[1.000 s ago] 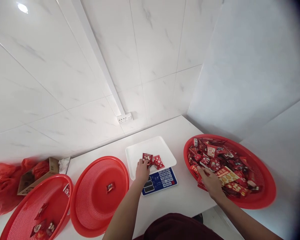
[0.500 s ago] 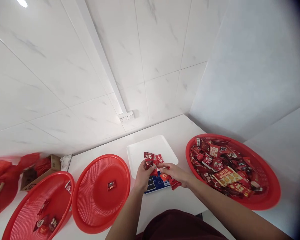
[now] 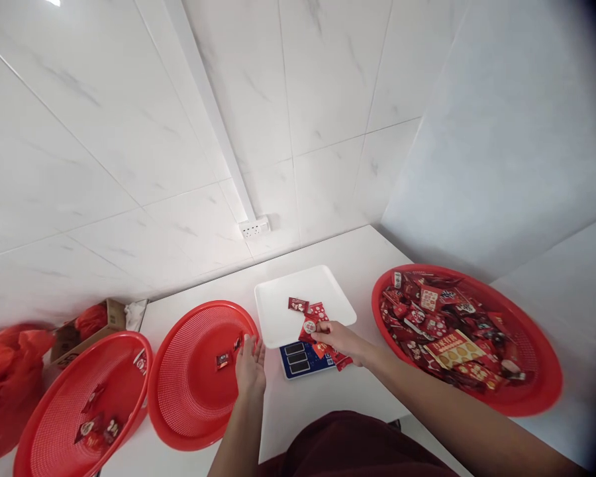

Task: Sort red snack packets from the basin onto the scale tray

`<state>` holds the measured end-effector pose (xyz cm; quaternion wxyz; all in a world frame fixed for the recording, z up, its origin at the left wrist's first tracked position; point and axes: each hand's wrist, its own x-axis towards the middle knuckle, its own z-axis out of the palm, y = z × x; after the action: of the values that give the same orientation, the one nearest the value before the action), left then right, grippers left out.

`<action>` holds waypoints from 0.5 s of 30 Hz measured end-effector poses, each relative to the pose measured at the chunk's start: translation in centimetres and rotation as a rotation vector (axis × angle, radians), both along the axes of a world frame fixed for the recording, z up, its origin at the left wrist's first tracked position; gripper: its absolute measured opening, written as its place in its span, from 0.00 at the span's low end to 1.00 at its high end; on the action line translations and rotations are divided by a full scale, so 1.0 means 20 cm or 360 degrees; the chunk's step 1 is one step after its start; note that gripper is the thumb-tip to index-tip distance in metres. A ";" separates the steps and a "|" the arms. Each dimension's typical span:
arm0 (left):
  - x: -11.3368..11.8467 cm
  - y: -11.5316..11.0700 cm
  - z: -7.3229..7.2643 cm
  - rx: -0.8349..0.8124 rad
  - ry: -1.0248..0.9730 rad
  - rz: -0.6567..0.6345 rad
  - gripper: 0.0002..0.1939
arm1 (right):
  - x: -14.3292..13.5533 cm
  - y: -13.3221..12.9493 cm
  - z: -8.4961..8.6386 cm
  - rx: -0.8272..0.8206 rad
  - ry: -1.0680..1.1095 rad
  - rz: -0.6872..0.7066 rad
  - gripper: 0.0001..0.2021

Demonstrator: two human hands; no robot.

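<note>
My left hand (image 3: pixel 251 368) is at the right rim of the middle red basket (image 3: pixel 179 411), its fingers apart. A small dark red packet (image 3: pixel 238 342) is just beyond its fingertips, inside the basket, and another packet (image 3: pixel 222 360) lies on the basket floor. My right hand (image 3: pixel 338 336) is closed on red snack packets (image 3: pixel 312 328) over the front edge of the white scale tray (image 3: pixel 288 291). A small dark packet (image 3: pixel 298 305) lies on the tray. The blue scale panel (image 3: pixel 298 361) shows below the tray, partly covered by the packets.
On the right a large red basket (image 3: pixel 536 377) holds many packets. Another red basket (image 3: pixel 40 424) with several packets stands at the left. Beyond it are red plastic bags (image 3: pixel 10 377) and a cardboard box (image 3: pixel 115 314). A socket (image 3: pixel 254 228) is on the wall.
My left hand has moved left from the scale to the middle basket and opened; a second packet now shows there. My right hand has shifted slightly, and still grips packets.
</note>
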<state>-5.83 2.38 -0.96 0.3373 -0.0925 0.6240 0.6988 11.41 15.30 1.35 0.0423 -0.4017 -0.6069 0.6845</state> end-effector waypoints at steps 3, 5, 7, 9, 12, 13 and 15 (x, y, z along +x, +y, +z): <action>0.13 0.01 0.01 0.0054 -0.0071 -0.0342 0.16 | -0.02 -0.04 -0.01 0.0065 0.0067 0.0115 0.10; 0.23 0.04 0.03 0.0161 -0.0097 -0.0831 0.19 | -0.02 -0.07 -0.03 0.0065 0.0121 0.0202 0.11; 0.30 0.07 0.03 0.0248 -0.0046 -0.1140 0.19 | -0.01 -0.09 -0.05 0.0065 0.0143 0.0246 0.10; 0.30 0.09 0.02 0.0218 0.0043 -0.1018 0.17 | 0.01 -0.08 -0.07 0.0146 0.0090 0.0230 0.09; 0.17 0.08 0.01 0.0084 0.0043 -0.0468 0.13 | 0.06 -0.03 -0.10 0.0415 -0.0080 0.0149 0.07; 0.11 0.06 0.00 0.0063 -0.0003 -0.0290 0.11 | 0.06 0.00 -0.11 0.0523 -0.0173 0.0117 0.07; 0.00 0.02 0.00 0.0038 -0.0099 -0.0055 0.08 | 0.06 0.04 -0.14 0.0713 -0.0369 0.0055 0.07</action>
<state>-5.90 2.84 -0.89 0.3696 -0.0994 0.6064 0.6970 12.67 16.16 -1.37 0.0486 -0.4478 -0.7510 0.4829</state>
